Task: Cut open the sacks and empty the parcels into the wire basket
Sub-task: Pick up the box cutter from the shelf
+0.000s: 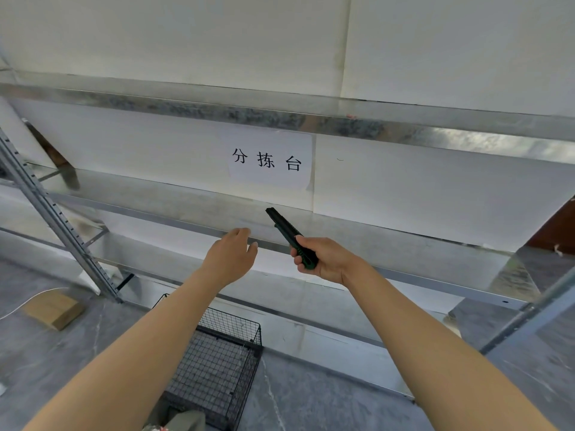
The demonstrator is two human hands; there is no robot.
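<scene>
Here, a head-camera view looks at 2 bare arms reaching toward a metal shelf (pixel 389 241) that crosses the middle of the frame. A paper sign (pixel 269 160) with 3 printed characters hangs on the wall above it.

The right hand (pixel 323 259), right of centre, is curled around the handle of a green and black knife (pixel 286 231). Its tip points up and left, toward the sign. I cannot tell whether the blade is out.

The left hand (pixel 231 253), just left of the knife, holds nothing. Its fingers are loosely curved at the shelf's front edge, and I cannot tell if they touch it.

The basket (pixel 245 346) stands on the floor at lower centre, below and between the arms, and looks empty. A cardboard box (pixel 54 309) lies on the floor at lower left. Grey-green fabric (pixel 180 419) shows at the bottom edge; it may be a sack, but I cannot tell.

The main risk, as I judge it, is the short gap between the knife tip and the free hand. If the blade is out and the left hand crosses to the right, it could be cut. No sack is in either hand, so cutting has likely not begun. A deep cut later could also slice the parcels inside.
</scene>
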